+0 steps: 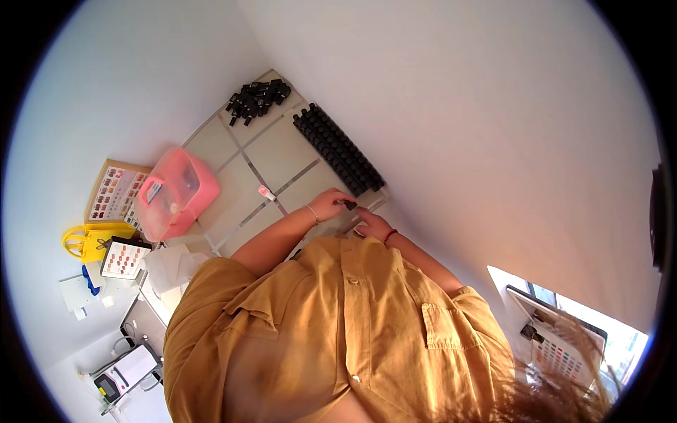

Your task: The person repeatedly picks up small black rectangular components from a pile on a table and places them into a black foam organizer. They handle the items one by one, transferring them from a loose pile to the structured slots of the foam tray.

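Observation:
My left hand (327,204), coming in over the tiled table (264,151), is closed on a small black nail polish bottle (349,204). Just right of it and lower, my right hand (374,225) has its thumb and forefinger apart; the fingertip lies by the bottle's end, and I cannot tell whether they touch. Beyond my hands, several rows of black nail polish bottles (337,148) stand packed along the wall. A loose heap of similar black bottles (257,101) lies in the far corner. A small pink-and-white item (266,192) rests left of my left hand.
A pink lidded plastic case (180,194) stands at the table's left. Beside it are a colour swatch board (116,192), a yellow bag (95,243) and a smaller swatch card (125,259). White walls meet behind the table. At lower right is another colour chart (562,352).

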Demonstrator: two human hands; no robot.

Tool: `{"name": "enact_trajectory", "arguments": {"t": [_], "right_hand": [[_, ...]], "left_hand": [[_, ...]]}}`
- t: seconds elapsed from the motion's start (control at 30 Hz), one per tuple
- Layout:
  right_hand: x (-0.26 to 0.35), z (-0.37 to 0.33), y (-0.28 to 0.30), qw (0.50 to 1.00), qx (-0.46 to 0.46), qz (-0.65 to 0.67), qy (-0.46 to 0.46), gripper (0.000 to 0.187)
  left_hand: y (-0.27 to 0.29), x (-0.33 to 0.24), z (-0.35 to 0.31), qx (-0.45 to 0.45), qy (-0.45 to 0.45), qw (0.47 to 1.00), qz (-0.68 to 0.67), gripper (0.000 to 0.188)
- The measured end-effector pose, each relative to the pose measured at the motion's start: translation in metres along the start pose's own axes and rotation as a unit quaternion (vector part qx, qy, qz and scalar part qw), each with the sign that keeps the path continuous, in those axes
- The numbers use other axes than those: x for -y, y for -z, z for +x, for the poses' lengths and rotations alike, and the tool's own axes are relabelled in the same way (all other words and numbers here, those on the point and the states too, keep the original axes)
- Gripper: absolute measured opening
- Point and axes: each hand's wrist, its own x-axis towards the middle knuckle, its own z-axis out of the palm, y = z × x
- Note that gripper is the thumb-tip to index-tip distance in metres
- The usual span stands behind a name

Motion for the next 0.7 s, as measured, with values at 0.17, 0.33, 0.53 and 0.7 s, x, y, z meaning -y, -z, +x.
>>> {"name": "enact_trajectory", "arguments": {"t": [0.17,0.33,0.53,0.7], "right_hand": [[-0.015,0.009,-0.005,0.991,-0.042,-0.099,0.08,0.063],[0.023,0.0,0.004,0.998,0.035,-0.002,-0.05,0.069],[0.014,0.001,0.0,0.997,0.048,0.048,-0.031,0.064],[0.011,-0.004,-0.003,0.981,0.031,0.193,-0.019,0.06]], "left_hand": [[0.0,0.011,-0.001,-0.008,-0.033,0.999,0.013,0.034],[-0.008,0.001,-0.004,0.0,0.021,0.998,-0.056,0.034],[-0.019,-0.007,0.006,0.024,-0.041,0.998,-0.044,0.033],[-0.027,-0.008,0.012,0.056,0.077,0.983,-0.157,0.036]]}}
